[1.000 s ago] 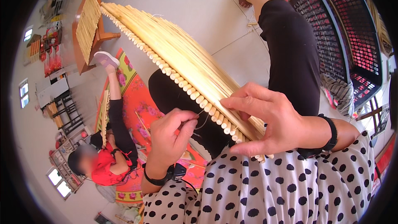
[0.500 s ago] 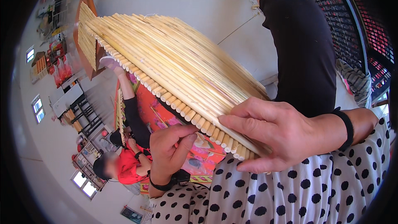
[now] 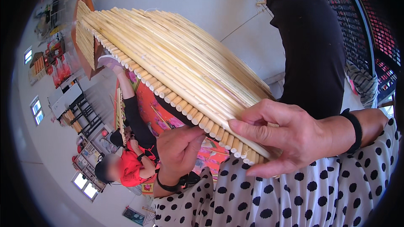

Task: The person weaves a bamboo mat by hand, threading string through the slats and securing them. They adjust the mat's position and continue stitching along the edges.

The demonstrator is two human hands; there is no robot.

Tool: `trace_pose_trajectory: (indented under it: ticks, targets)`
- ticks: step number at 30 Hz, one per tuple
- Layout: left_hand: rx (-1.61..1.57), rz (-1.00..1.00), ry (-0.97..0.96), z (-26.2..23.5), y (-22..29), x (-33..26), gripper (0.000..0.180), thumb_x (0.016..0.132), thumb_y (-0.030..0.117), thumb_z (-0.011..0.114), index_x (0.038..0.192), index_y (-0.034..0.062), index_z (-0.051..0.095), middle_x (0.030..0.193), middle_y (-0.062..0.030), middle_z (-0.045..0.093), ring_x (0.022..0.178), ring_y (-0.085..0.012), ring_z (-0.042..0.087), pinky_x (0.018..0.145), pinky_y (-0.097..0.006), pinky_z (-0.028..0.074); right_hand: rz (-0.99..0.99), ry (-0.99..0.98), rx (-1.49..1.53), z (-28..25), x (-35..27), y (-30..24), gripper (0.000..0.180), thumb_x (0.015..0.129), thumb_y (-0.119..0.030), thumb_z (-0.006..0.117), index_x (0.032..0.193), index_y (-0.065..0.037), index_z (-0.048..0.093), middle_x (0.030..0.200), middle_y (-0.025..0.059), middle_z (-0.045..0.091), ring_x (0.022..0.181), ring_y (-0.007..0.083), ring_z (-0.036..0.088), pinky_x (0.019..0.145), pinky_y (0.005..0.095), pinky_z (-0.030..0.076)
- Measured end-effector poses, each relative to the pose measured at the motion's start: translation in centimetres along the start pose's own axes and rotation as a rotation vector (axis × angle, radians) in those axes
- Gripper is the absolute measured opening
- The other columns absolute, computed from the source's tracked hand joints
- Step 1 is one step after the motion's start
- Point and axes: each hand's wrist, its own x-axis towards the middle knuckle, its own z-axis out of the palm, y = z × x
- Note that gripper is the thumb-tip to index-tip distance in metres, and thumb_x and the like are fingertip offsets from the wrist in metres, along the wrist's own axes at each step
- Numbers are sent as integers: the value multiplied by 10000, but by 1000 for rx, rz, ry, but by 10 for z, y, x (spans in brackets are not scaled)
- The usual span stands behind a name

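Note:
A stiff mat of pale yellow stalks (image 3: 168, 54), laid side by side, slants across my lap toward the far left. Its cut stalk ends form a row along the left edge. My right hand (image 3: 286, 138) grips the near end, fingers on top and thumb at the lower edge. Against the cut ends, my left hand (image 3: 179, 153) is closed in a pinch with the fingertips at the mat's edge. Whatever it pinches is hidden from view.
A brown wooden stand (image 3: 86, 42) supports the far end. At left, another person in a red shirt (image 3: 136, 166) sits by a red floral mat (image 3: 206, 159). Black plastic crates (image 3: 349, 21) stand at right, beside my dark-trousered leg (image 3: 311, 46). Shelves and goods line the left wall.
My left hand has moved slightly right and up, its fingertips now closer against the stalk ends. The right hand has shifted slightly right, still gripping. The stalk mat has tilted a little.

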Motion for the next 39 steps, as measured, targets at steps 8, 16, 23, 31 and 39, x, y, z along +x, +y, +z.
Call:
trace_pose_trajectory:
  ticks: [8, 16, 23, 31, 39]
  targets:
    - [39, 31, 29, 5, 0, 2, 131, 739, -84, 640, 856, -24, 645, 619, -95, 593, 496, -211, 578, 457, -288, 419, -15, -11, 2, 0, 1, 1, 762, 766, -380, 766, 1295, 102, 502, 974, 169, 561, 745, 233, 605, 592, 304, 526]
    - [75, 26, 65, 8, 4, 2, 143, 725, -73, 659, 855, -16, 643, 627, -93, 585, 502, -222, 565, 472, -292, 421, -20, -4, -10, -1, 2, 3, 737, 764, -371, 757, 1295, 79, 513, 963, 165, 565, 707, 236, 609, 550, 309, 526]
    - [89, 48, 87, 9, 6, 7, 111, 699, -73, 661, 785, -13, 624, 638, -93, 589, 512, -228, 570, 485, -294, 430, -17, 28, -25, -2, 3, 3, 718, 759, -376, 753, 1281, 65, 531, 924, 151, 568, 660, 222, 609, 506, 306, 527]
    - [92, 62, 98, 11, 7, 13, 117, 663, -90, 641, 716, -3, 582, 581, -75, 531, 466, -218, 524, 450, -290, 396, -17, 35, -5, -5, 3, 5, 712, 740, -346, 764, 1273, 69, 537, 913, 146, 566, 672, 228, 615, 516, 309, 531]
    - [77, 79, 104, 12, 7, 18, 122, 659, -92, 636, 700, 2, 570, 573, -67, 520, 451, -216, 504, 437, -291, 381, -23, 32, -2, -6, 3, 6, 701, 737, -336, 759, 1263, 75, 543, 922, 149, 568, 686, 235, 621, 530, 313, 536]
